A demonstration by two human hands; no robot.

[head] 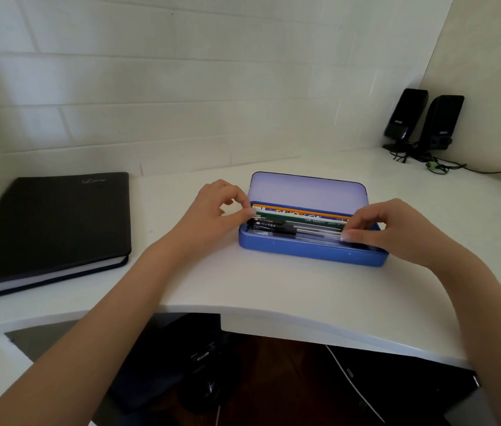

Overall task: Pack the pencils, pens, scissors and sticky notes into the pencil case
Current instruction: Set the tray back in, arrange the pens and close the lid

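The worktop (273, 287) carries a black notebook (49, 229) at its left edge and the open pencil case (310, 253) mid-front. Left hand (212, 210) and right hand (396, 229) pinch the ends of pens (276, 227) inside; overlapping barrels could block the lid.

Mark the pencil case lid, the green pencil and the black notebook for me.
pencil case lid (307, 190): head view, middle of the raised lid's inner face.
green pencil (298, 218): head view, middle of its shaft.
black notebook (55, 219): head view, middle of its cover.
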